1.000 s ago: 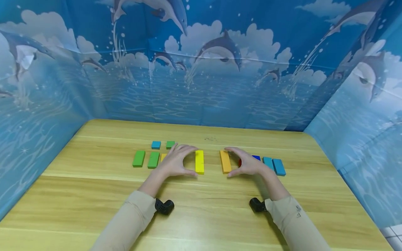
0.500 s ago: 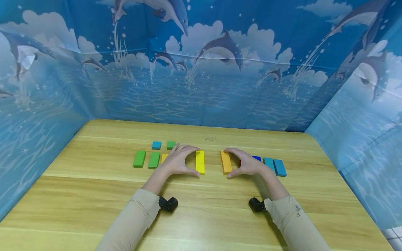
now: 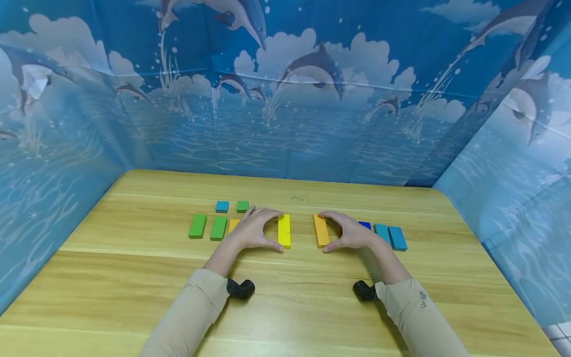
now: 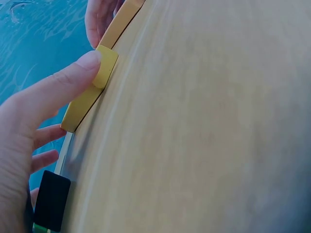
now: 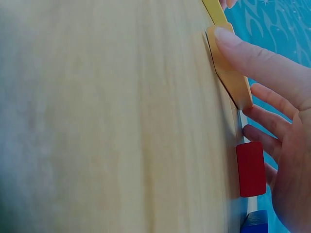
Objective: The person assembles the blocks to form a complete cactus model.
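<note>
My left hand [image 3: 256, 229] spans a long yellow block [image 3: 284, 231] lying on the table, with the thumb at its near end and fingers at its far end. In the left wrist view the thumb pad presses the yellow block's [image 4: 80, 109] end face. My right hand [image 3: 350, 232] grips an orange block [image 3: 320, 231] the same way, thumb on the near end in the right wrist view. The two blocks lie roughly parallel with a gap between them. A red block [image 5: 251, 169] sits under the right palm, mostly hidden in the head view.
Left of the left hand lie two green blocks [image 3: 197, 226], part of a yellow-orange one [image 3: 233, 225], and behind them a small blue block [image 3: 221, 207] and small green one [image 3: 243, 206]. Right of the right hand are a dark blue block [image 3: 365, 224] and two light blue ones [image 3: 397, 238].
My left hand and forearm have shifted slightly right, bringing the thumb to the yellow block's near end. The right hand has stayed on the orange block.
</note>
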The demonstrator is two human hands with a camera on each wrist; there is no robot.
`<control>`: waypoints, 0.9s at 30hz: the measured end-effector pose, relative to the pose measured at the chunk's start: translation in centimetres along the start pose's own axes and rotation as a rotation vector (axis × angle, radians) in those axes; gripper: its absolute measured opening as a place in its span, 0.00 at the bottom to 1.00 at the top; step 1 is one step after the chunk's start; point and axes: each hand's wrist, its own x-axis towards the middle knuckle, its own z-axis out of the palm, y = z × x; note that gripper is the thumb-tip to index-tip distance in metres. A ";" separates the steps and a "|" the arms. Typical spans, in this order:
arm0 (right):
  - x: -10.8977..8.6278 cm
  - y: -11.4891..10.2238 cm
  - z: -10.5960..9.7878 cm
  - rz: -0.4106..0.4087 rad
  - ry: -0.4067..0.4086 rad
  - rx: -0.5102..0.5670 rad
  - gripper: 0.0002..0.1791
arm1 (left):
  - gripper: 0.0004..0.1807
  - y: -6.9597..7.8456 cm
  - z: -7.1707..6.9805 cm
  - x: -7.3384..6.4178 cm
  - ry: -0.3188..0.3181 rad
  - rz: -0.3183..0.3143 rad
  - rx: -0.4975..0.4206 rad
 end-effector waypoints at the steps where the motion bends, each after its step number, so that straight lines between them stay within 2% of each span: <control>1: 0.0 0.0 0.0 -0.003 0.000 -0.001 0.51 | 0.52 0.0 0.0 0.0 -0.003 -0.002 -0.002; 14: 0.0 0.1 0.0 -0.012 0.001 0.018 0.50 | 0.50 0.1 -0.1 0.2 -0.012 -0.013 -0.022; 27: 0.0 0.0 0.0 -0.002 -0.001 0.011 0.49 | 0.47 0.2 0.1 0.1 0.047 0.009 0.008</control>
